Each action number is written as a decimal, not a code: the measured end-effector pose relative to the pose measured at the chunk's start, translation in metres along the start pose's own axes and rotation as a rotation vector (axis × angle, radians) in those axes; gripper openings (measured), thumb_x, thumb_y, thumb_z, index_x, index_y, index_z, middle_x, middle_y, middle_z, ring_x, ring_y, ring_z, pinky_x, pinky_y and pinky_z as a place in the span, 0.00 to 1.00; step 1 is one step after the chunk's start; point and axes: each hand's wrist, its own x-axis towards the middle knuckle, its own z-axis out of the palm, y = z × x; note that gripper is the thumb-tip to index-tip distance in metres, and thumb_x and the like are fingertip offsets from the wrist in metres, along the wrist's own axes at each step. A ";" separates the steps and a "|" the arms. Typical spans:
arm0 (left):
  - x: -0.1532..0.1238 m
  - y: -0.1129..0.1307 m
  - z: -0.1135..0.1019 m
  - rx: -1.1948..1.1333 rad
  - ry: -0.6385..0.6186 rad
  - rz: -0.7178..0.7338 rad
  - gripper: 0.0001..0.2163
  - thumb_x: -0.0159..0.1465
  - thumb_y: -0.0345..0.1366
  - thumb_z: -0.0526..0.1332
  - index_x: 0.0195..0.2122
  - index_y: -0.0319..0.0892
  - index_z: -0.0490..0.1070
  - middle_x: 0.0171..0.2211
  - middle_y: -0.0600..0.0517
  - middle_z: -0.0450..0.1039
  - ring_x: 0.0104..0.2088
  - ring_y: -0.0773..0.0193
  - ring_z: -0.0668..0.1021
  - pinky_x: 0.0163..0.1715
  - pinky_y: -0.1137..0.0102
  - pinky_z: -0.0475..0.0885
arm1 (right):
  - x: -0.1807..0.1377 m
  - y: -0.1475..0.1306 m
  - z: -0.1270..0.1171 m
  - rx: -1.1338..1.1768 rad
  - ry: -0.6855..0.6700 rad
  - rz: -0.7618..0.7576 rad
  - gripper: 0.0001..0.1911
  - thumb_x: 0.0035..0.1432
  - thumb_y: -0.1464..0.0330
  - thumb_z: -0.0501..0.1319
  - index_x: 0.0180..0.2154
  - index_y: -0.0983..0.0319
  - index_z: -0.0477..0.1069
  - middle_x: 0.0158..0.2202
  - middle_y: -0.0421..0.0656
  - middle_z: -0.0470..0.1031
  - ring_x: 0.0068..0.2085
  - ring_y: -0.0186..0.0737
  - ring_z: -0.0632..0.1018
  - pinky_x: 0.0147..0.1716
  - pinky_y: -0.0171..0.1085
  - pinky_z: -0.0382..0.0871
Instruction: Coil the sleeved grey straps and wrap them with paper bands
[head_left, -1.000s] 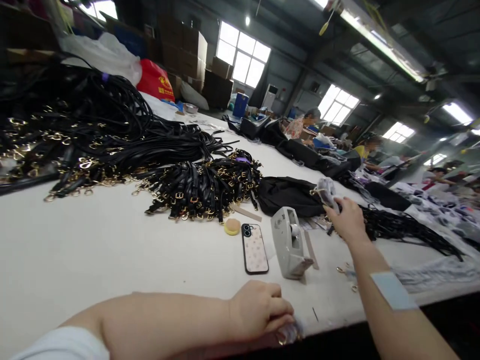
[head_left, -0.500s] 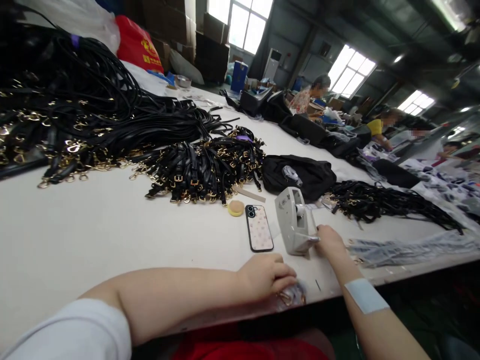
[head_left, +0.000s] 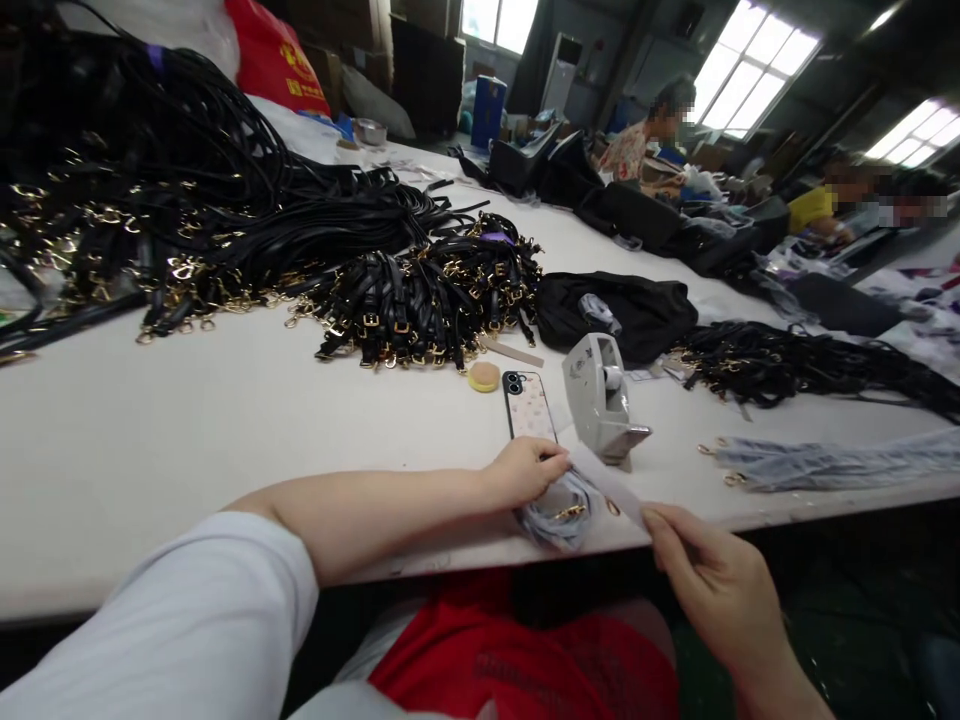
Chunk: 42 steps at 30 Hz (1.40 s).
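A bluish-grey coiled strap (head_left: 559, 515) with gold clasps lies at the table's front edge. My left hand (head_left: 529, 470) is closed at the coil's upper end, fingers bent over it. From there a whitish, translucent strip (head_left: 611, 487) stretches down to the right. My right hand (head_left: 720, 575) pinches the strip's far end between thumb and fingers, just beyond the table edge. Whether the strip is tape or thin wrap I cannot tell. A light grey tape dispenser (head_left: 596, 395) stands right behind the strip. Partly behind my left hand lies a phone (head_left: 530, 405) in a patterned case.
Black straps with gold buckles (head_left: 405, 310) heap up at the left and centre. A yellow tape measure (head_left: 484, 376) sits by the phone. Behind are a black bag (head_left: 622, 315) and more black straps (head_left: 787, 365). Grey straps (head_left: 832, 463) lie at right. Other people work farther back.
My right hand has come from the tape dispenser toward me, and a whitish strip now spans both hands. My left hand and the coil have shifted slightly up and left in view.
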 end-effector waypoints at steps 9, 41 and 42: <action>-0.015 0.003 0.007 0.060 -0.029 0.086 0.18 0.64 0.46 0.58 0.41 0.37 0.80 0.38 0.50 0.80 0.37 0.63 0.78 0.39 0.73 0.71 | -0.026 -0.023 0.012 -0.423 -0.119 -0.086 0.20 0.67 0.59 0.51 0.29 0.54 0.77 0.22 0.38 0.78 0.21 0.41 0.77 0.23 0.38 0.56; -0.026 0.036 -0.016 0.257 0.192 0.509 0.13 0.68 0.42 0.57 0.41 0.41 0.79 0.34 0.48 0.78 0.36 0.64 0.78 0.41 0.71 0.72 | -0.025 -0.043 0.058 1.516 -0.086 0.571 0.19 0.55 0.59 0.71 0.47 0.57 0.78 0.42 0.47 0.82 0.38 0.39 0.81 0.37 0.32 0.75; -0.026 0.035 -0.016 0.262 0.187 0.512 0.13 0.68 0.42 0.57 0.41 0.41 0.79 0.34 0.48 0.78 0.35 0.64 0.78 0.41 0.71 0.72 | -0.024 -0.043 0.059 1.524 -0.061 0.587 0.17 0.54 0.61 0.71 0.46 0.57 0.79 0.41 0.46 0.82 0.38 0.39 0.82 0.37 0.31 0.76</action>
